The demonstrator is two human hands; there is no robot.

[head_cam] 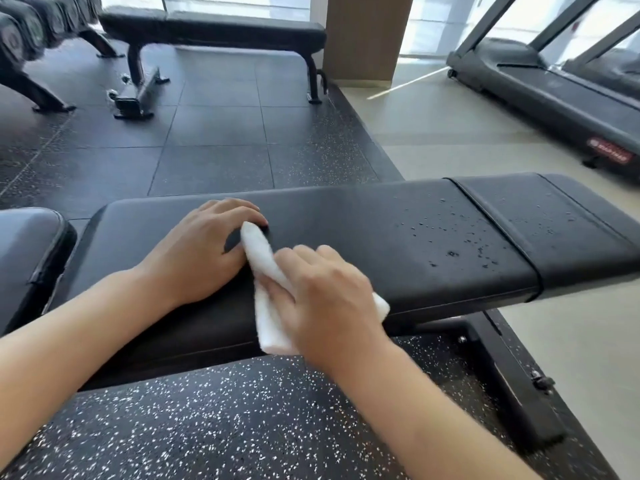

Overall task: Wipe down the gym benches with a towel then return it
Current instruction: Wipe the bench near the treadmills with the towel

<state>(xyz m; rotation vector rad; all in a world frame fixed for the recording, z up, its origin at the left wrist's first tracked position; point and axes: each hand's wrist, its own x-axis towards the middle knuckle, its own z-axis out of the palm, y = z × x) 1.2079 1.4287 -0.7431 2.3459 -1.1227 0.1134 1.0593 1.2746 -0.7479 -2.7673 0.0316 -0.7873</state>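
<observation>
A folded white towel [268, 282] lies across the black padded worktop [398, 237] of the near bench, pinned under your two hands. Your right hand [329, 299] is curled closed on the towel's near half, knuckles up, pressing it to the pad, while your left hand [204, 247] rests palm-down and open just beside it, fingertips touching the towel's far tip. To your right, water droplets [450, 244] bead on the pad (thickest near the seam between its two cushions). A second padded seat [27, 244] sits just left of the worktop. Below you is speckled rubber flooring [207, 427]; across the dark tiles stands another flat bench [214, 29] by the windows, and a treadmill [554, 81] occupies the pale floor at the far right.
</observation>
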